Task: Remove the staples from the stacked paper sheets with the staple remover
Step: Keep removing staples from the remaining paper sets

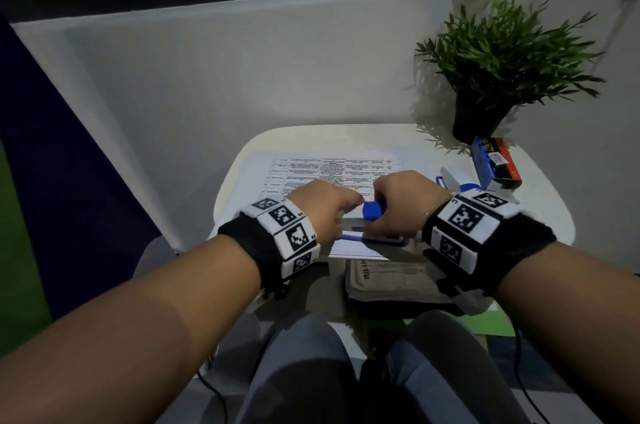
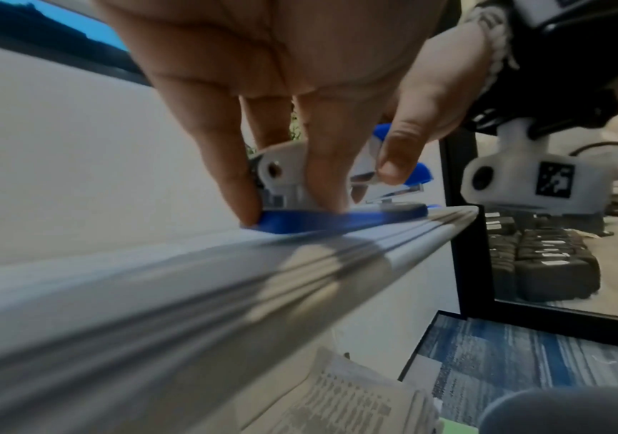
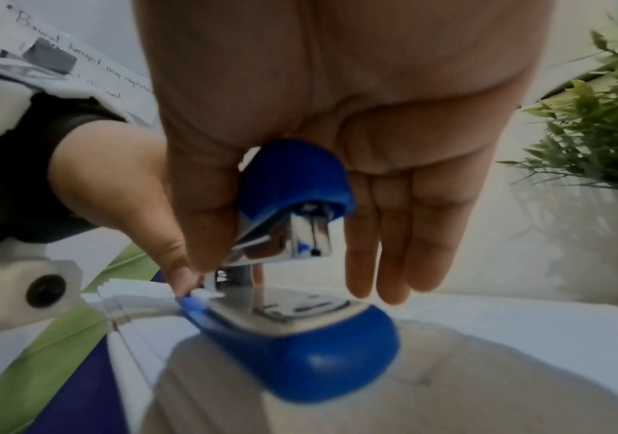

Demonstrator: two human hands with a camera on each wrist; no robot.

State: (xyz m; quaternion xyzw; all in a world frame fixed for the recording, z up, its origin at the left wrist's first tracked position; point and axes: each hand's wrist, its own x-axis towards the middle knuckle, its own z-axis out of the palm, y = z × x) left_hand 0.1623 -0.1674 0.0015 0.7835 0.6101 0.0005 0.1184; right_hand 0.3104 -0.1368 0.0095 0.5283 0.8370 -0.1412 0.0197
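Left hand (image 1: 322,207): fingers (image 2: 233,188) and thumb pinch the hinge end of the blue staple remover (image 3: 299,361), with the fingertips down on its base. The right hand (image 1: 405,196) clasps the raised top arm between its thumb and straight fingers (image 3: 392,249). The tool sits near the front edge of the stacked paper sheets (image 1: 311,170) on the white surface (image 1: 547,195).
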